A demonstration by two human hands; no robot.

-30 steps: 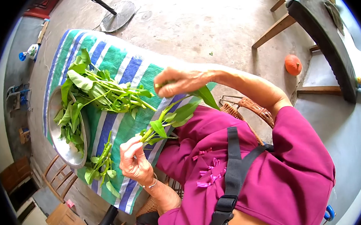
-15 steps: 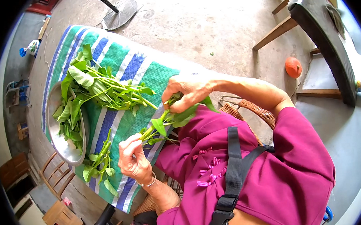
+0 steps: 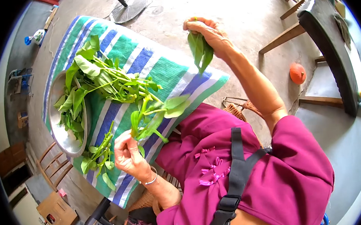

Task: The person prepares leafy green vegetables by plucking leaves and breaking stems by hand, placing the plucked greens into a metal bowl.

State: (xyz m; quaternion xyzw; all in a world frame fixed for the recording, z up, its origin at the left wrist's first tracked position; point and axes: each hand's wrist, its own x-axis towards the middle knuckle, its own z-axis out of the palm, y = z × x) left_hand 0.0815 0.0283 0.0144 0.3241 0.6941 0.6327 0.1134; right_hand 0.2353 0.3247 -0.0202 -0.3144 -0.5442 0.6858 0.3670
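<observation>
Leafy green stems rise from the pinched fingers of my left hand, over the near edge of a striped cloth. My right hand is raised beyond the cloth's right side, closed on green leaves that hang down from it. On the cloth lies a large pile of greens, partly over a metal bowl that holds more leaves. A smaller bunch of stems rests between the bowl and my left hand.
An orange-red round object sits on the floor at the right, near a wooden-legged piece of furniture. A round stand base is beyond the cloth. At the lower left are a wooden chair and a wooden stool.
My right hand has moved up and away from the stems, with leaves now hanging from it. The stems in my left hand are apart from it and stand more upright.
</observation>
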